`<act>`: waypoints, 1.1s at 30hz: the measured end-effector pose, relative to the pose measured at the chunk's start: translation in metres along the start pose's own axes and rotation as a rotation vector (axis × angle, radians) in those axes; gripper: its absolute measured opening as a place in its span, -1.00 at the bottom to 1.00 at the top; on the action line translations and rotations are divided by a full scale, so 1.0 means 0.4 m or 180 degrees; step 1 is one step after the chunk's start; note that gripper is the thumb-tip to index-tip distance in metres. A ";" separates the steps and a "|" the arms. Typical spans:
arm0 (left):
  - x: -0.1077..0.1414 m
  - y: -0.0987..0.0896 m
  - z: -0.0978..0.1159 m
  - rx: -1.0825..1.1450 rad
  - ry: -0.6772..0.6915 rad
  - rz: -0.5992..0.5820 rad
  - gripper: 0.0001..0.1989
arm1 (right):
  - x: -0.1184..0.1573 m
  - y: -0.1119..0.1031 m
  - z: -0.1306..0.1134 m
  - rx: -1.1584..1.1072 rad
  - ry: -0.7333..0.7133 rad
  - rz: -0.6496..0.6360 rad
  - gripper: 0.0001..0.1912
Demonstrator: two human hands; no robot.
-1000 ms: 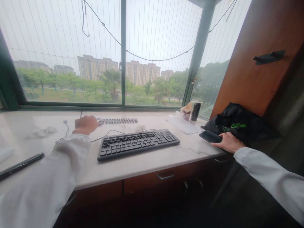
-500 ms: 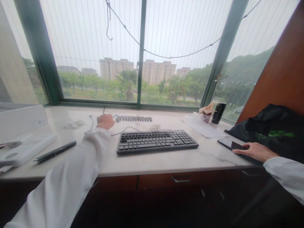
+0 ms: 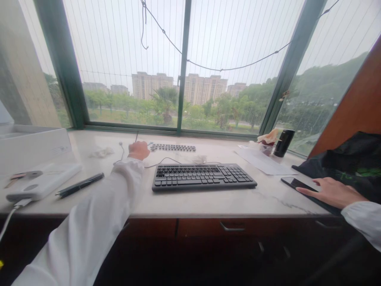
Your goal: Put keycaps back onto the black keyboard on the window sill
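My left hand (image 3: pixel 139 151) is closed at the back of the counter around a thin dark stick (image 3: pixel 137 136), whose end stands up above the fist. A small bluish tip shows at the fist's right side; its kind is unclear. Close by on the right lie rows of small pieces like keycaps (image 3: pixel 173 147). In front of them rests a black keyboard (image 3: pixel 204 177). My right hand (image 3: pixel 335 192) lies over a black smartphone (image 3: pixel 298 183) flat on the counter, thumb stretched out across it and fingers apart.
A dark pen (image 3: pixel 79 186), a white box (image 3: pixel 35 145) and a white device with a cable (image 3: pixel 25 195) are at left. Crumpled tissue (image 3: pixel 102 152) lies behind. Paper (image 3: pixel 264 160), a black can (image 3: pixel 284 143) and a black bag (image 3: pixel 348 155) are at right.
The view has turned slightly left, so everything sits further right. The right thumb and fingers have spread a little over the phone. The left hand stays beside the keycap rows.
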State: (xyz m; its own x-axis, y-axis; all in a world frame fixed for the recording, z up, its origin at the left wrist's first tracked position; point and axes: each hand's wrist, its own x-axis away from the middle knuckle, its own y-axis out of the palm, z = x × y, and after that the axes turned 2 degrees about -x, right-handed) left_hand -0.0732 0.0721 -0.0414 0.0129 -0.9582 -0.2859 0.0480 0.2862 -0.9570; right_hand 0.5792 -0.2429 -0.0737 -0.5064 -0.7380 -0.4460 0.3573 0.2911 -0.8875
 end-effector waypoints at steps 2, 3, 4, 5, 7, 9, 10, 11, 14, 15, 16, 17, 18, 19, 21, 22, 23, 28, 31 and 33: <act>-0.004 0.007 -0.001 -0.0006 0.0005 -0.0001 -0.57 | 0.000 -0.048 -0.065 0.0057 -0.0141 -0.0358 -0.20; -0.006 0.011 -0.001 -0.0008 0.0011 -0.0005 -0.59 | 0.001 -0.073 -0.105 0.0082 -0.0251 -0.0372 -0.23; -0.008 0.015 -0.002 -0.0011 0.0017 -0.0010 -0.60 | 0.002 -0.096 -0.148 0.0098 -0.0373 -0.0318 -0.28; -0.010 0.020 -0.003 -0.0016 0.0028 -0.0019 -0.62 | 0.004 -0.118 -0.195 0.0070 -0.0558 -0.0234 -0.33; -0.012 0.031 -0.005 -0.0028 0.0058 -0.0044 -0.65 | 0.008 -0.155 -0.293 -0.0106 -0.1008 0.0020 -0.39; -0.014 0.040 -0.007 -0.0042 0.0089 -0.0063 -0.66 | 0.012 -0.186 -0.397 -0.0351 -0.1365 0.0279 -0.45; -0.014 0.044 -0.008 -0.0049 0.0101 -0.0068 -0.66 | 0.013 -0.200 -0.450 -0.0493 -0.1490 0.0354 -0.48; -0.014 0.047 -0.008 -0.0056 0.0108 -0.0071 -0.66 | 0.013 -0.214 -0.504 -0.0634 -0.1586 0.0391 -0.51; -0.012 0.052 -0.008 -0.0090 0.0094 -0.0067 -0.64 | 0.003 -0.254 -0.670 -0.1073 -0.1849 0.0360 -0.58; -0.011 0.052 -0.008 -0.0106 0.0080 -0.0066 -0.64 | -0.002 -0.265 -0.724 -0.1229 -0.1906 0.0336 -0.61; -0.009 0.051 -0.008 -0.0122 0.0068 -0.0065 -0.64 | -0.009 -0.274 -0.777 -0.1367 -0.1944 0.0289 -0.63; -0.008 0.049 -0.008 -0.0139 0.0059 -0.0063 -0.64 | -0.016 -0.280 -0.826 -0.1482 -0.1934 0.0251 -0.63; -0.006 0.047 -0.008 -0.0157 0.0053 -0.0062 -0.64 | -0.022 -0.282 -0.870 -0.1578 -0.1919 0.0185 -0.64; -0.005 0.044 -0.009 -0.0173 0.0046 -0.0059 -0.64 | -0.028 -0.280 -0.909 -0.1641 -0.1891 0.0107 -0.64; -0.005 0.041 -0.009 -0.0199 0.0037 -0.0048 -0.65 | -0.036 -0.262 -0.965 -0.1668 -0.1753 0.0050 -0.64; -0.005 0.040 -0.010 -0.0208 0.0033 -0.0038 -0.65 | -0.039 -0.248 -0.982 -0.1634 -0.1717 0.0041 -0.64; -0.005 0.041 -0.010 -0.0213 0.0029 -0.0023 -0.66 | -0.042 -0.232 -0.993 -0.1571 -0.1689 0.0039 -0.63; 0.013 0.026 0.008 -0.0152 0.0091 0.0191 -0.68 | -0.057 -0.164 -0.980 -0.1418 -0.1796 0.0036 -0.56; 0.052 -0.052 0.062 0.0320 0.0343 0.0829 -0.73 | -0.060 -0.159 -0.968 -0.1451 -0.1763 0.0168 -0.52; 0.090 -0.126 0.114 0.0937 0.0827 0.1296 -0.79 | -0.055 -0.163 -0.969 -0.1404 -0.1745 0.0222 -0.52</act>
